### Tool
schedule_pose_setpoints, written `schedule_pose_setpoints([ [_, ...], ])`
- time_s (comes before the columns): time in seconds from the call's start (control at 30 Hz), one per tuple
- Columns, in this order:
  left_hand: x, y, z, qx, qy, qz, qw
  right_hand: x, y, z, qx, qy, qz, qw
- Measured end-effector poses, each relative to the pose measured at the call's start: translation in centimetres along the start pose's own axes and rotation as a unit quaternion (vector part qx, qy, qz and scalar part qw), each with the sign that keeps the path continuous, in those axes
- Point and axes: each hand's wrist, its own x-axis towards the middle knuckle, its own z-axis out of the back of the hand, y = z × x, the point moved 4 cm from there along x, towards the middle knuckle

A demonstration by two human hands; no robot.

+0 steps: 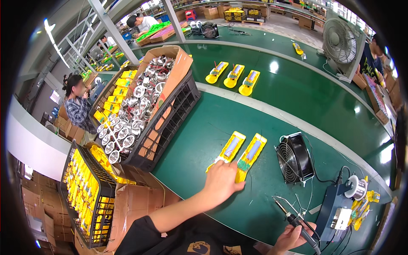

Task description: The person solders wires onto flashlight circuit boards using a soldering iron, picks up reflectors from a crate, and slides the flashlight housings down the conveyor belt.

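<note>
Green workbench (pixel 204 127): left hand (pixel 221 180) flat, open, fingers pressing two yellow housings (pixel 238 152); right hand (pixel 289 239) closed around soldering iron (pixel 297 223).

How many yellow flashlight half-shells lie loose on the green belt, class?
5. Two lie side by side under the left hand: one, another. Three sit in a row farther up the belt. More fill the crates, uncounted.

My L hand (pixel 222 180) reaches fwd, arm extended, fingers spread flat, palm down. R hand (pixel 292 237) sits low, well right of L hand, fingers curled in grip.
</note>
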Motion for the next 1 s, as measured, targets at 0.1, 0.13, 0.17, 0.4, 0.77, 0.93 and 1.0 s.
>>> schedule_pose_setpoints([
  [0.1,4.3,0.3,-1.3,-0.011,-0.026,-0.017,0.999,0.0,-0.2,0.4,0.003,-0.031,0.01,0.999],
  [0.13,5.9,0.4,-1.5,-0.007,-0.035,-0.021,0.999,-0.2,-0.3,0.7,0.008,-0.005,0.006,1.0],
  [0.17,7.7,0.5,-1.5,0.005,-0.062,-0.03,0.998,-0.4,-0.5,0.9,0.013,0.021,0.003,1.0],
  [0.4,22.6,0.4,-3.1,0.012,-0.117,-0.025,0.993,-1.1,1.4,1.6,-0.008,0.022,0.011,1.0],
  [0.77,32.3,10.6,4.6,0.005,-0.356,0.015,0.934,1.3,0.1,-0.8,-0.067,0.0,0.015,0.998],
  [0.93,33.3,19.4,5.1,-0.028,-0.053,0.247,0.967,2.0,-0.5,-1.6,-0.08,-0.006,0.022,0.996],
  [1.0,34.4,21.6,4.2,-0.109,0.042,0.224,0.968,1.9,-0.4,-2.0,-0.086,-0.006,0.023,0.996],
])
